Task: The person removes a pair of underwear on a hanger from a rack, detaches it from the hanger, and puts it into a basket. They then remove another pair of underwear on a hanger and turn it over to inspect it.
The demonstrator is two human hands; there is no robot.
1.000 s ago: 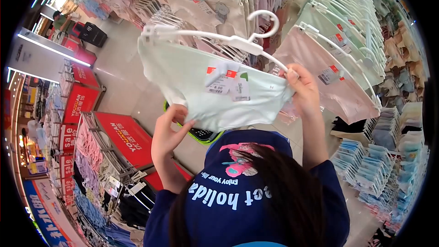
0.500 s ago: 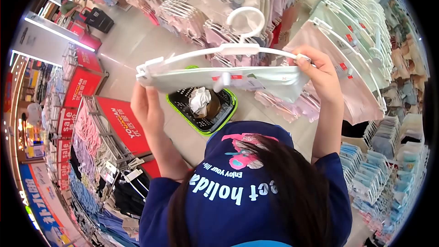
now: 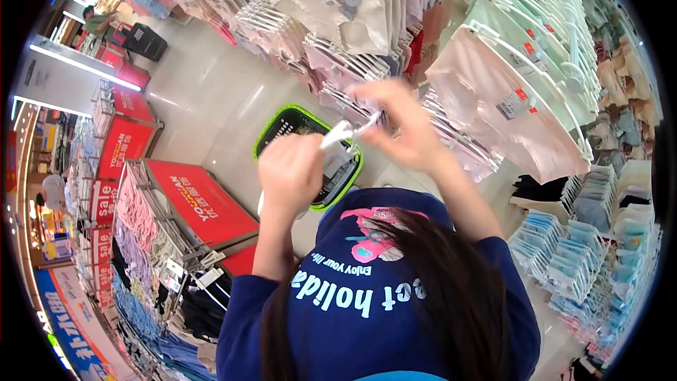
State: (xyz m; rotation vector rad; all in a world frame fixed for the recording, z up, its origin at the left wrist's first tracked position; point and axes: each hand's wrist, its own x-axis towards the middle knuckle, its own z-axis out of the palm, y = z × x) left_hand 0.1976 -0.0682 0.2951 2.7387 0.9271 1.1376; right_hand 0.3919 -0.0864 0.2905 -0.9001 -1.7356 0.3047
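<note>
Between my hands is a white hanger [image 3: 340, 135], turned so that only a short, blurred part shows. My left hand [image 3: 290, 169] is closed in a fist around it, and a bit of white shows below that wrist. My right hand [image 3: 403, 127] pinches the hanger's other end, thumb and fingers bent and smeared by motion. The pale garment that hung on it is mostly hidden. Beneath my hands, a black shopping basket with a green rim [image 3: 361, 159] stands on the floor, its contents partly covered by my left hand.
Racks of pale clothes on hangers [image 3: 504, 99] stand close at front and right. To the left are a clothes bin with a red sign [image 3: 201, 194] and more racks. Light blue packs [image 3: 564, 247] hang at the lower right. A person [image 3: 99, 22] is near a black cart [image 3: 144, 42] far off.
The hanger, stretched wide between both hands before, is now turned and foreshortened. My hands have come together, the left moving right and the right moving left and down.
</note>
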